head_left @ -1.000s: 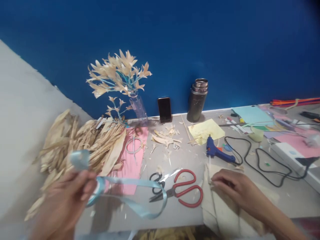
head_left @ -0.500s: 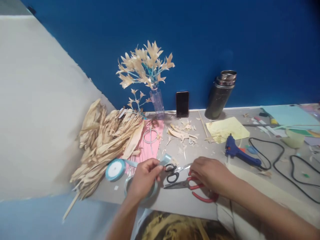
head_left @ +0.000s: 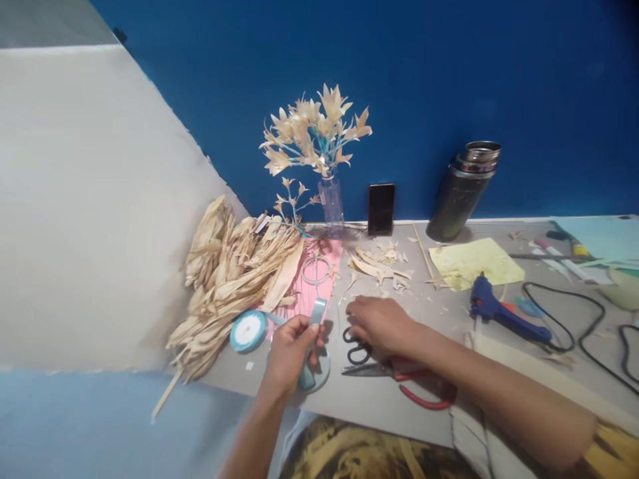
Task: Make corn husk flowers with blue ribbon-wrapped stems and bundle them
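Blue ribbon (head_left: 317, 312) above the gray table (head_left: 364, 399), its end pinched in the left hand (head_left: 291, 349), right hand (head_left: 382, 324) over black scissors (head_left: 355, 344), cannot tell if its fingers grip them, red-handled scissors (head_left: 367, 370) just beside, ribbon roll (head_left: 248, 330) by dry leaves (head_left: 239, 279).

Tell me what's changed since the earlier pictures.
The right hand moved left from near the glue gun to the black-handled scissors; its grip is unclear. The spool, earlier at the left hand, is now by the husks; that hand still holds ribbon. The glue gun, phone and flask stayed.
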Demonstrator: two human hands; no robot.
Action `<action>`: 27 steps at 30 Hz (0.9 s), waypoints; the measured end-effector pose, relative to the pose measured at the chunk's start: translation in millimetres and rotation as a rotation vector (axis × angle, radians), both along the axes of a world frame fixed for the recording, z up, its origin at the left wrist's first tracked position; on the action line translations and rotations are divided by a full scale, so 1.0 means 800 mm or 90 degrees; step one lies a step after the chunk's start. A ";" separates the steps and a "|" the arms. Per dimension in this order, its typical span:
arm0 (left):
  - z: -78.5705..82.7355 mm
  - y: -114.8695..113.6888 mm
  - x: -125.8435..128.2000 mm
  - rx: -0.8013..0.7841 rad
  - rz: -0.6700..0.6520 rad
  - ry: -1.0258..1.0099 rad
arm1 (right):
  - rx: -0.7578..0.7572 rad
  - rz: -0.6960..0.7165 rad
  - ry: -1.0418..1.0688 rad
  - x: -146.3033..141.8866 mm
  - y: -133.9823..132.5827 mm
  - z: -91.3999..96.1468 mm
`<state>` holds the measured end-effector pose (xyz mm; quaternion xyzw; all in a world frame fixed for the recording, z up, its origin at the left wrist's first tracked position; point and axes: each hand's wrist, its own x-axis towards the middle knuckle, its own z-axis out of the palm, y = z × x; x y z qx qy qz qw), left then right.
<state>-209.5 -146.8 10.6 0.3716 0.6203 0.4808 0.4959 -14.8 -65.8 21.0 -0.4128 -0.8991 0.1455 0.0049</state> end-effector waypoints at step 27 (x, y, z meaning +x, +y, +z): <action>0.009 0.031 0.105 -0.047 -0.095 -0.459 | 0.113 0.008 0.420 0.107 -0.046 -0.015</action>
